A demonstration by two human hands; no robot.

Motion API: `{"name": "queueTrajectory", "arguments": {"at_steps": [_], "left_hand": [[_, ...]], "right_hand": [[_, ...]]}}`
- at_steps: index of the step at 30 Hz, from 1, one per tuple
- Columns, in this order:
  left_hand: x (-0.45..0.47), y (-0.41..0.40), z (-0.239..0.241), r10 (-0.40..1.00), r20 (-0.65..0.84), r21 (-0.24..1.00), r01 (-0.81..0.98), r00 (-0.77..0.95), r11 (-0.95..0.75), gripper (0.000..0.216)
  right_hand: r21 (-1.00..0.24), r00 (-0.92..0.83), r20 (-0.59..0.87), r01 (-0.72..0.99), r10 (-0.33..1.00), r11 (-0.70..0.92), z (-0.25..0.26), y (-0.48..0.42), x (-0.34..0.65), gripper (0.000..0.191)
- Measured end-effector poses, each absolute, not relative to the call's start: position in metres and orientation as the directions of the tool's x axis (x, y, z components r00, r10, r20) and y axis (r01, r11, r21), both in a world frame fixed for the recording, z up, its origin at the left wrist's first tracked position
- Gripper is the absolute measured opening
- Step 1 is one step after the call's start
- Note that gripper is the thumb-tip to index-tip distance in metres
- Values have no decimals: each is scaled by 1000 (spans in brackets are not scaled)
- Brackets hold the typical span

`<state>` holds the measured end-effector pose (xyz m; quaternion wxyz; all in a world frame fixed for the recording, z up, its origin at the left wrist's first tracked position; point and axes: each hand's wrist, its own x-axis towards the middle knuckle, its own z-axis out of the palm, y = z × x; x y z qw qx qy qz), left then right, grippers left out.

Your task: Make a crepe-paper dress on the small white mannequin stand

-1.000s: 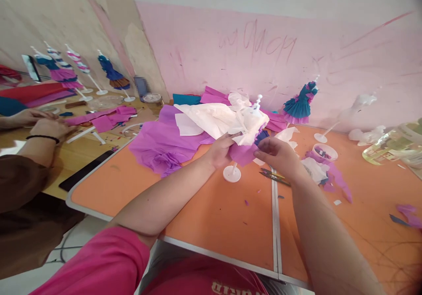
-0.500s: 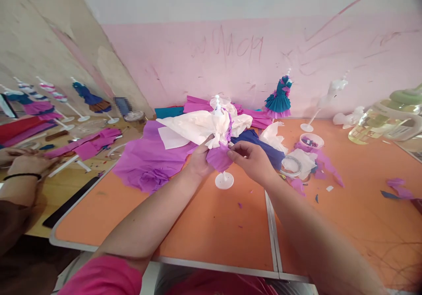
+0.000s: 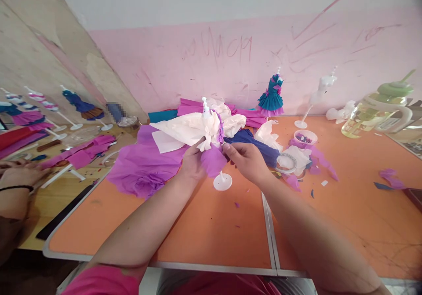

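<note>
A small white dress form (image 3: 206, 107) on a round-footed stand tilts left in front of me. Cream paper (image 3: 184, 128) wraps its body and spreads to the left, and a ruffled purple trim (image 3: 220, 130) runs down its right side. My left hand (image 3: 193, 161) is closed around the form's lower part from the left, with some fingers hidden behind the paper. A purple crepe paper piece (image 3: 213, 161) hangs below the waist. My right hand (image 3: 247, 159) pinches its right edge between thumb and fingers. The white stand base (image 3: 222, 181) shows just below.
Purple crepe paper (image 3: 132, 165) lies left and dark blue paper (image 3: 253, 143) right. Behind stand a teal-dressed form (image 3: 272, 97) and a bare form (image 3: 319, 92). A tape roll (image 3: 286, 163), small tub (image 3: 305, 139) and bottle (image 3: 365, 114) are right. Another person's hand (image 3: 23, 176) works at left.
The view has turned slightly right, so most things sit further left. The dress form leans more to the left. Both hands keep their hold, with the purple piece shifted a little.
</note>
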<state>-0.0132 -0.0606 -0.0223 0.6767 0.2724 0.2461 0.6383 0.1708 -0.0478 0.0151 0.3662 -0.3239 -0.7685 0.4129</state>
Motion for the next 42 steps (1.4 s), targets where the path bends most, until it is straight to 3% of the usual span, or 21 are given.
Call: {"name": "queueTrajectory", "arguments": {"at_steps": [3, 7, 10, 15, 21, 24, 27, 31, 37, 42], "left_hand": [[-14, -63, -20, 991, 54, 645, -762, 121, 58, 28], [-14, -65, -21, 956, -8, 610, -756, 293, 237, 39], [-10, -68, -23, 911, -111, 593, -709, 398, 382, 45], [0, -69, -28, 831, -323, 593, -587, 453, 551, 40], [-6, -48, -44, 914, -300, 714, -571, 274, 405, 29], [-21, -41, -42, 943, -223, 738, -590, 248, 329, 47], [-31, -46, -28, 925, -141, 811, -495, 352, 312, 68], [-28, -60, -7, 946, -107, 953, -239, 305, 185, 50], [-15, -69, 4, 983, 3, 1000, -20, 182, 1, 56], [-13, -70, 4, 996, -43, 982, -180, 79, 57, 43]], "right_hand": [[-814, -391, 399, 266, 830, 517, 10, -46, 168, 24], [-771, -414, 494, 197, 764, 605, 6, -43, 167, 42], [-835, -509, 411, 124, 756, 537, 6, -41, 168, 56], [-940, -574, 145, 173, 806, 293, 1, -36, 169, 38], [-985, -482, 23, 141, 876, 103, -20, -20, 167, 53], [-973, -383, 76, 175, 921, 153, -27, -10, 169, 55], [-926, -345, 157, 275, 925, 260, -24, -6, 173, 45], [-830, -334, 266, 398, 904, 391, -11, -10, 177, 40], [-782, -309, 321, 446, 895, 435, 1, -21, 175, 34], [-875, -390, 295, 257, 872, 411, 1, -25, 174, 49]]}}
